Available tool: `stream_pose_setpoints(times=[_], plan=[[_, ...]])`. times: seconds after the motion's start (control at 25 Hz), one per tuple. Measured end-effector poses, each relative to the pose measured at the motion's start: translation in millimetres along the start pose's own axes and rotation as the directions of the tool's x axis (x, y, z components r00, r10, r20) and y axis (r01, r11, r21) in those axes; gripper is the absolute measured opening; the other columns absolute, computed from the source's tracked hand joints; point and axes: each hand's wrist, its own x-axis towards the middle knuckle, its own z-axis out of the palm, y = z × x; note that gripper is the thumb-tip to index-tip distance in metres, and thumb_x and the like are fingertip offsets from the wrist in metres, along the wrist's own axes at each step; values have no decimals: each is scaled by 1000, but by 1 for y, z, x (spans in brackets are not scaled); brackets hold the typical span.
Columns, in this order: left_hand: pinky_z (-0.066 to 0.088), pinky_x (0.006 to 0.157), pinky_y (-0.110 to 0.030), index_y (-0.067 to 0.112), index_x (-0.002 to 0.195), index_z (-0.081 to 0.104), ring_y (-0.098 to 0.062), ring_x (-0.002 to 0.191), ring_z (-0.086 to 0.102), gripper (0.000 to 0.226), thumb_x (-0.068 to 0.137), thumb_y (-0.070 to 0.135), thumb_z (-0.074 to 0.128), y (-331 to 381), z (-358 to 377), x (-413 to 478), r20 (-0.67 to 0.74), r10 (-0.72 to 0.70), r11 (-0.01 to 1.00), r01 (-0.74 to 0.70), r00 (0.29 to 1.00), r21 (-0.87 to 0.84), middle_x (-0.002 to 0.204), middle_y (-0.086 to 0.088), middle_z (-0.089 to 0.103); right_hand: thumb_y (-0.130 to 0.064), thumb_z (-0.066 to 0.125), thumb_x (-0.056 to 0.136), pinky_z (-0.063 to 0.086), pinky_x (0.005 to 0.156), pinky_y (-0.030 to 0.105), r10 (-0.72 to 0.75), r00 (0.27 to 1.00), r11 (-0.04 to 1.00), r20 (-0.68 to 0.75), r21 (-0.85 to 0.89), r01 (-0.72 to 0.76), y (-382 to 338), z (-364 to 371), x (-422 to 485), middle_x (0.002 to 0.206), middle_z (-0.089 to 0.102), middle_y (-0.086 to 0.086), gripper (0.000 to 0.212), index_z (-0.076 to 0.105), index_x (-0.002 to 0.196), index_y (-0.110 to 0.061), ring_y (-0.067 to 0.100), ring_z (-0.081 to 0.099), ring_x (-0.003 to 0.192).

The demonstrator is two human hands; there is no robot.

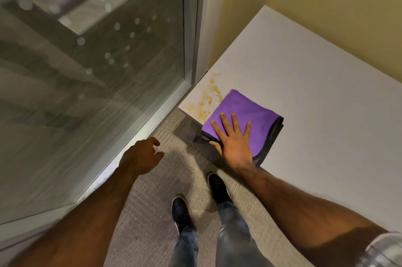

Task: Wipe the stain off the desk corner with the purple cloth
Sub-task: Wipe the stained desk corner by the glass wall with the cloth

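Observation:
A folded purple cloth with a dark grey edge lies on the white desk, near its front edge. My right hand presses flat on the cloth with fingers spread, thumb hooked over the desk's edge. A yellow-brown stain spreads over the desk corner, just left of and beyond the cloth, touching its far-left side. My left hand hangs over the carpet, away from the desk, fingers loosely curled and holding nothing.
A glass panel in a metal frame stands close to the left of the desk corner. A yellow wall backs the desk. My two dark shoes stand on grey carpet in front of the desk.

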Motion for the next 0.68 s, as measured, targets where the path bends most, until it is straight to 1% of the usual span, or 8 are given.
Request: stream_pose_setpoints(times=[0.04, 0.12, 0.28, 0.36, 0.44, 0.52, 0.6, 0.68], plan=[[49, 86, -36, 21, 129, 52, -25, 105, 63, 49, 88, 46, 60, -2, 3, -2, 5, -2, 1000, 2, 1000, 1, 122, -8, 66, -47, 44, 100, 2, 113, 74, -5, 1000, 1000, 4, -31, 5, -4, 2, 5, 166, 0, 5, 68, 9, 156, -33, 37, -7, 152], [49, 84, -34, 21, 129, 53, -23, 103, 64, 49, 88, 47, 61, -5, 8, -4, 16, -5, 1000, 5, 1000, 1, 121, -8, 67, -40, 53, 97, 6, 114, 72, 5, 1000, 1000, -7, -29, -5, -7, 5, 10, 167, 2, 6, 74, 9, 156, -33, 37, -5, 152], [47, 80, -31, 20, 127, 54, -21, 100, 64, 48, 87, 47, 62, -10, 11, -5, 25, -9, 1000, 9, 1000, 10, 115, -6, 69, -37, 58, 95, 4, 117, 68, 40, 998, 998, -39, 39, -39, -29, 3, 26, 166, 8, 5, 71, 20, 154, -31, 35, -1, 152], [47, 79, -31, 20, 126, 55, -20, 97, 63, 48, 87, 46, 62, -9, 11, -3, 23, -5, 1000, 5, 1000, 7, 111, -5, 69, -31, 62, 93, 2, 118, 66, 63, 997, 994, -39, 90, -59, -39, 1, 37, 166, 10, 5, 70, 25, 153, -29, 35, -1, 152], [47, 78, -31, 20, 125, 56, -18, 93, 61, 46, 86, 45, 64, -8, 11, -3, 13, -8, 1000, 8, 1000, -7, 109, -5, 68, -20, 66, 89, 2, 118, 66, 40, 997, 993, -62, 111, -33, -38, 1, 30, 165, 15, 4, 72, 30, 151, -29, 34, 2, 153], [47, 78, -31, 20, 125, 56, -19, 95, 62, 46, 86, 45, 63, -6, 11, -3, -2, 1, 1000, -1, 1000, -1, 110, -5, 69, -15, 70, 84, 5, 118, 66, -12, 995, 990, -98, 139, 25, -20, 2, 10, 163, 24, 3, 72, 39, 148, -28, 33, 10, 152], [49, 82, -33, 20, 126, 55, -22, 100, 63, 47, 87, 46, 62, -2, 11, -4, -14, 14, 1000, -14, 1000, -7, 113, -7, 69, -18, 70, 84, 11, 117, 67, -8, 989, 984, -149, 176, 34, 6, 3, -13, 160, 32, 2, 66, 45, 145, -27, 31, 17, 151], [51, 86, -36, 20, 127, 55, -25, 103, 64, 48, 87, 46, 62, 2, 10, -4, -21, 14, 1000, -14, 1000, -23, 117, -8, 68, -29, 63, 92, 13, 117, 67, 59, 985, 975, -161, 221, -22, 21, 3, -22, 159, 32, -1, 58, 43, 146, -28, 29, 18, 151]])
